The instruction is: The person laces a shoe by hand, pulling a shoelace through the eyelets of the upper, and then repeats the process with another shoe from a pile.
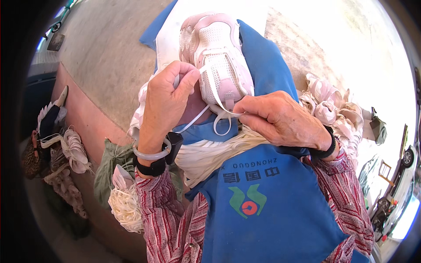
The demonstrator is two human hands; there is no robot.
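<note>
A pale pink and white mesh shoe upper [221, 65] lies across my lap, with another one partly hidden behind its left side. A flat white shoelace [212, 85] runs through an eyelet band of the upper and loops down below it. Just left of the upper, my left hand [164, 94] is closed in a pinch on one stretch of this lace. My right hand [285, 120] pinches another stretch between thumb and forefinger, near the upper's lower right edge. A thick bundle of loose white laces [199, 160] rests on my lap beneath both hands.
My blue apron [263, 219] covers my lap. More pink uppers [326, 111] are heaped on the right. On the left are a tangle of white laces [125, 208], a green sack [109, 160] and hanging uppers [75, 151]. A parked car [403, 184] stands far right.
</note>
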